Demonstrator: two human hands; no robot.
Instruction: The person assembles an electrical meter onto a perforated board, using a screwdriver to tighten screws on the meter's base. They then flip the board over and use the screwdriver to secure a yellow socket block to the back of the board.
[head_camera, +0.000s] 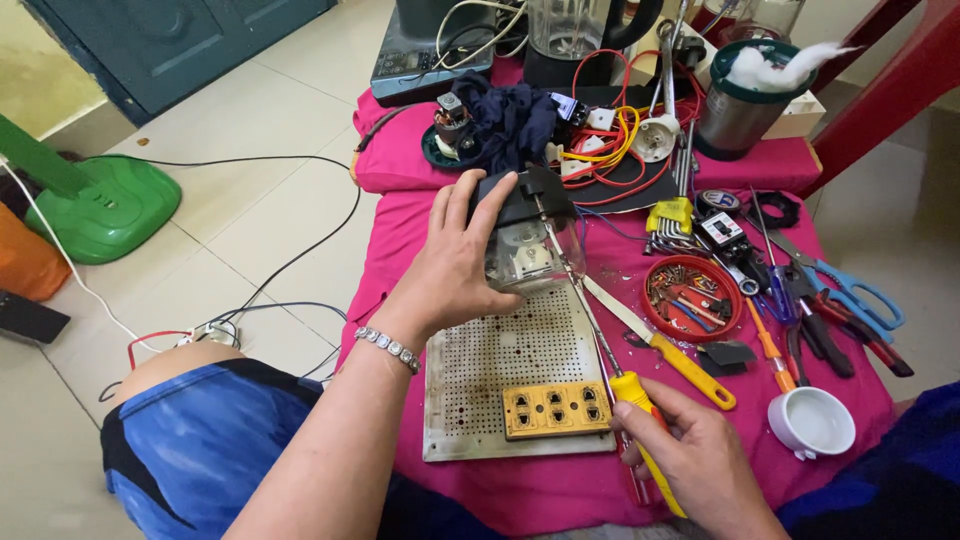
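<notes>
My left hand (460, 262) grips a clear blender jar (525, 245) with a black base, holding it on its side over a perforated metal board (500, 370). My right hand (695, 460) holds a long yellow-handled screwdriver (640, 400). Its shaft runs up and left, and the tip meets the jar's black base. A silver bracelet sits on my left wrist. The board carries a yellow block of sockets (556, 409) near its front edge.
A pink cloth (420, 220) covers the low table. On it lie a second yellow screwdriver (675, 358), a red dish of screws (692, 296), pliers and blue scissors (850, 295), a white cup (812, 422), tangled wires (605, 150) and a motor. A green fan base (100, 205) stands on the floor.
</notes>
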